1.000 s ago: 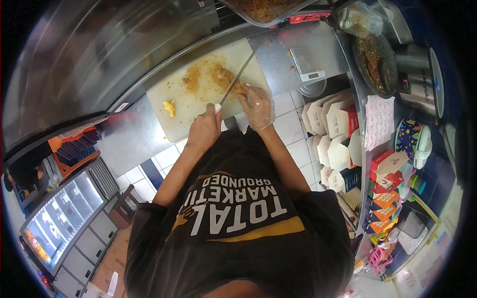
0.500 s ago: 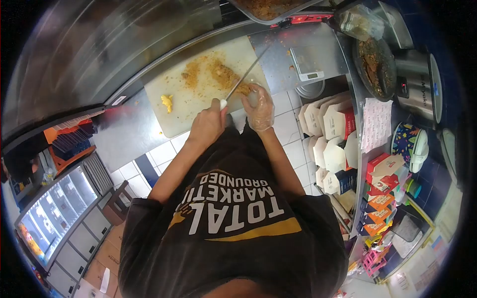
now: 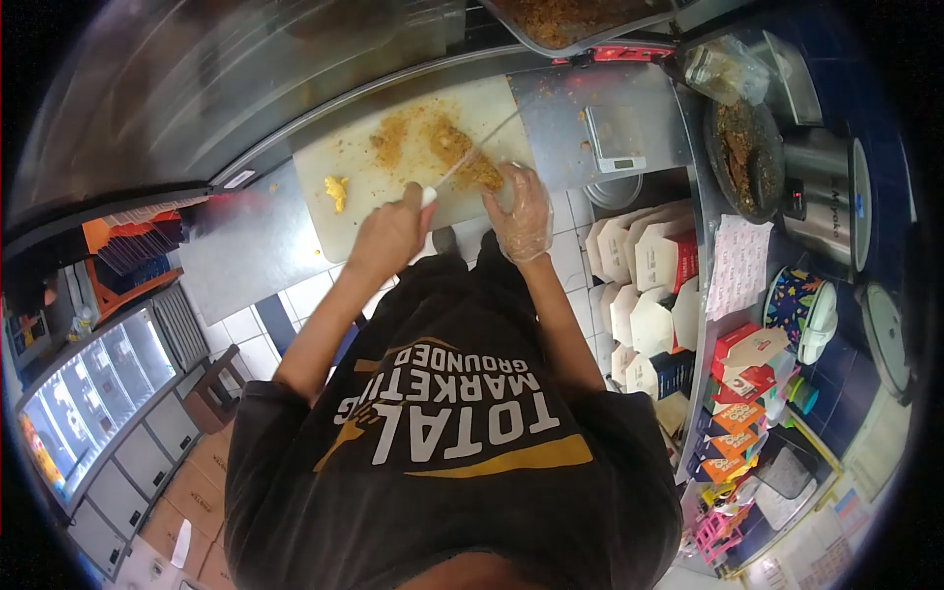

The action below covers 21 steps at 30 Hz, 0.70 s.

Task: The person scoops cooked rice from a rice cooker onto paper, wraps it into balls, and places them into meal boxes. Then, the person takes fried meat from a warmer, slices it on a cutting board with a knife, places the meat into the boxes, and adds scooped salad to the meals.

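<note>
My bare left hand [image 3: 391, 234] is closed around the white handle of a long knife [image 3: 454, 173]. Its blade slants up to the right across a piece of breaded, fried-looking food [image 3: 482, 174] on a white cutting board [image 3: 393, 211]. My right hand [image 3: 521, 211], in a clear plastic glove, curls its fingers against the near end of that piece. Beyond the blade lies more of the browned food [image 3: 449, 141]; whether it is cut through, I cannot tell. Crumbs [image 3: 390, 133] are scattered around it. A yellow lump [image 3: 336, 191] sits at the board's left.
Right of the board is a digital scale [image 3: 617, 138]. A tray of browned crumbs [image 3: 565, 22] stands at the top. A stone mortar [image 3: 742, 157] and a steel cooker [image 3: 818, 202] are at far right. Open takeaway boxes [image 3: 654, 256] fill the shelf below.
My left hand has drawn the knife handle back to the left, and the blade lies at a flatter angle. My gloved right hand stays at the food. The whole view has shifted slightly.
</note>
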{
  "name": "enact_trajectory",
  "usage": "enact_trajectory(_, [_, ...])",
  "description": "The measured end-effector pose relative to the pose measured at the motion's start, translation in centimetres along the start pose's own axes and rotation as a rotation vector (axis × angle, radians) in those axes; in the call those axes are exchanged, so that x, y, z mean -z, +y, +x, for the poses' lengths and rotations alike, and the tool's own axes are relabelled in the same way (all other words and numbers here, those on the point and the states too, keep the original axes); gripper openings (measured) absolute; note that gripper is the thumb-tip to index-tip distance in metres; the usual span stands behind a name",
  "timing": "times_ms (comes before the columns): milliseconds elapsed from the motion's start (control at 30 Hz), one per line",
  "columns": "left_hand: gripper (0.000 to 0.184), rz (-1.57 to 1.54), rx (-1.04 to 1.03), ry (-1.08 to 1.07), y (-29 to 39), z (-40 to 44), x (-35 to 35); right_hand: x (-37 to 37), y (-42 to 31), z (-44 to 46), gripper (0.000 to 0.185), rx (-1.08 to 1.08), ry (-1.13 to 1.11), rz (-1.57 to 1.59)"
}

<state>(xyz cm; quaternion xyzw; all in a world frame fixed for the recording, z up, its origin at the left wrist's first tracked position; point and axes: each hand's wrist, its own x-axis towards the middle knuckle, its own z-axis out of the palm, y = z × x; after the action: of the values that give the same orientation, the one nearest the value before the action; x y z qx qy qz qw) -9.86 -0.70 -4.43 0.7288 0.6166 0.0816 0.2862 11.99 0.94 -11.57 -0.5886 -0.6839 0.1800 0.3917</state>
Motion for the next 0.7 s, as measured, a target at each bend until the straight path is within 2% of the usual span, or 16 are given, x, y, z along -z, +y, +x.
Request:
enact_trajectory(67, [0.030, 0.070, 0.013, -0.022, -1.1, 1.1, 0.9, 0.1, -0.3, 0.9, 0.047, 0.092, -0.036, -0.116])
enact_trajectory(200, [0.031, 0.143, -0.011, 0.042, -4.4, 2.5, -2.6, -0.3, 0.1, 0.9, 0.049, 0.089, -0.123, -0.180])
enact_trajectory(333, [0.034, 0.123, -0.014, 0.055, -5.0, 3.7, -4.2, -0.8, 0.4, 0.3, 0.046, 0.080, -0.197, -0.184])
enact_trajectory(500, [0.035, 0.151, -0.009, -0.004, -3.1, 2.9, 0.2, -1.1, 1.0, 0.7, 0.050, 0.125, -0.159, -0.198])
enact_trajectory(567, [0.035, 0.185, -0.026, -0.003, -3.8, 3.3, 1.0, -1.4, 1.0, 0.9, 0.060, 0.160, -0.146, -0.200])
enact_trajectory(700, [0.035, 0.242, -0.055, -0.049, -5.4, 4.7, 2.0, -2.2, 1.0, 1.8, 0.067, 0.185, -0.215, -0.246])
